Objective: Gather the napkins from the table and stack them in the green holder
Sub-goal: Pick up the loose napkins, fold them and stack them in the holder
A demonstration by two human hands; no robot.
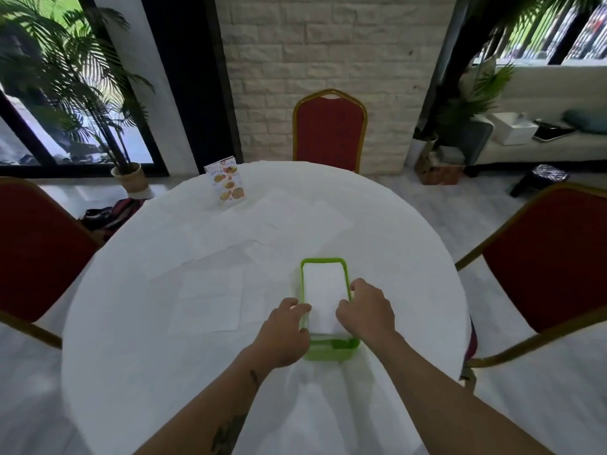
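A head-worn wide-angle view looks forward and down, close over the round table (164, 323).

Open cloth is left across the table (377, 224) — crossed only by flat napkins (210, 300); the far-left edge is blocked by an upright menu card (226, 182).

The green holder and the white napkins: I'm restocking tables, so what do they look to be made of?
The green rectangular holder looks like moulded plastic, judging by its uniform bright colour, rounded corners and slightly glossy rim. The white napkins in the holder and the loose one on the table look like thin matt paper, lying flat with crisp edges, though fine cloth cannot be excluded.
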